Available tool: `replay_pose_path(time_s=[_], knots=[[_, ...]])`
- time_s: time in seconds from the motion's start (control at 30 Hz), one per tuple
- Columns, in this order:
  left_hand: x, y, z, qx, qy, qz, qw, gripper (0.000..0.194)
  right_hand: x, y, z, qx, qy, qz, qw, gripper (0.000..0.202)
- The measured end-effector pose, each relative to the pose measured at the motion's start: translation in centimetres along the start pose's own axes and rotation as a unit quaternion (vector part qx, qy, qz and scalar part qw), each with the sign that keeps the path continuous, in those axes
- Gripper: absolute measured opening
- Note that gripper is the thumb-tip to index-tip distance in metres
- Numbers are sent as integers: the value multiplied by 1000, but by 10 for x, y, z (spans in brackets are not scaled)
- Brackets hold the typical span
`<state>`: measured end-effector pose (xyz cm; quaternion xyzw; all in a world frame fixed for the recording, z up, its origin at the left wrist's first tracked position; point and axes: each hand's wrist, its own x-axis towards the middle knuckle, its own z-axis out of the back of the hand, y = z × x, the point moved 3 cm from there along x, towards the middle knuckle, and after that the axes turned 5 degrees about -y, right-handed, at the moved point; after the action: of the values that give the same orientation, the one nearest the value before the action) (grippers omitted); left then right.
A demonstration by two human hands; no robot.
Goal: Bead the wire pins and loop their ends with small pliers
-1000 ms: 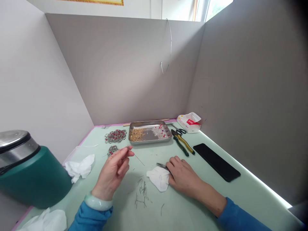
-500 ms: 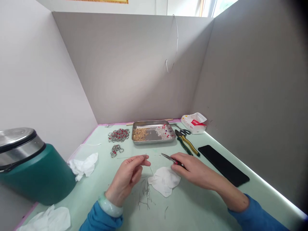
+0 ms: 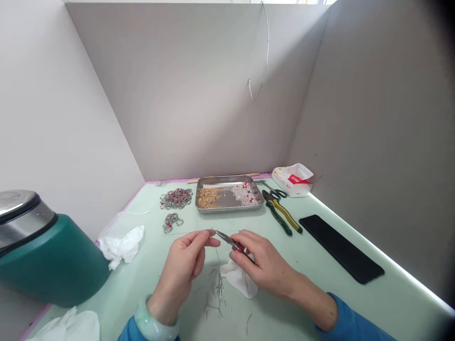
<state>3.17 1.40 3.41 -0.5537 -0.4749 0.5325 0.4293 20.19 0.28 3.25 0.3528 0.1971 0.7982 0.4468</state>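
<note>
My left hand (image 3: 185, 260) pinches a thin metal wire (image 3: 217, 255) between thumb and forefinger. One end of the wire slants down below the fingers, and a small bend shows at the fingertips. Closed around the handles of small pliers (image 3: 227, 238), my right hand (image 3: 266, 260) keeps their jaws right beside the left fingertips. Whether the jaws touch the wire, I cannot tell. Below the hands lie several cut wire pieces (image 3: 217, 289) and a crumpled white tissue (image 3: 240, 282), partly covered by my right hand.
A metal tray (image 3: 229, 210) holds gold beads (image 3: 209, 197) and clear and red beads (image 3: 244, 194). Beaded chains (image 3: 176, 198) lie left of it. To the right are green-yellow pliers (image 3: 284, 217), scissors (image 3: 277, 193), a tissue pack (image 3: 293, 180) and a black phone (image 3: 341, 248). A green container (image 3: 57, 260) stands left.
My right hand has brought the small pliers leftward, up to the left fingertips. My left hand still pinches the wire. The view has tilted slightly downward.
</note>
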Motion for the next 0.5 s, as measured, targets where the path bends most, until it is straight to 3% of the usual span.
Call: replay_pose_path(time_s=[0.3, 0.5], knots=[[-6, -7, -4, 100, -50, -44, 993, 31, -3, 1, -2, 9, -10, 37, 999, 13], [-8, -9, -6, 10, -32, -27, 999, 19, -4, 2, -5, -1, -21, 50, 999, 14]])
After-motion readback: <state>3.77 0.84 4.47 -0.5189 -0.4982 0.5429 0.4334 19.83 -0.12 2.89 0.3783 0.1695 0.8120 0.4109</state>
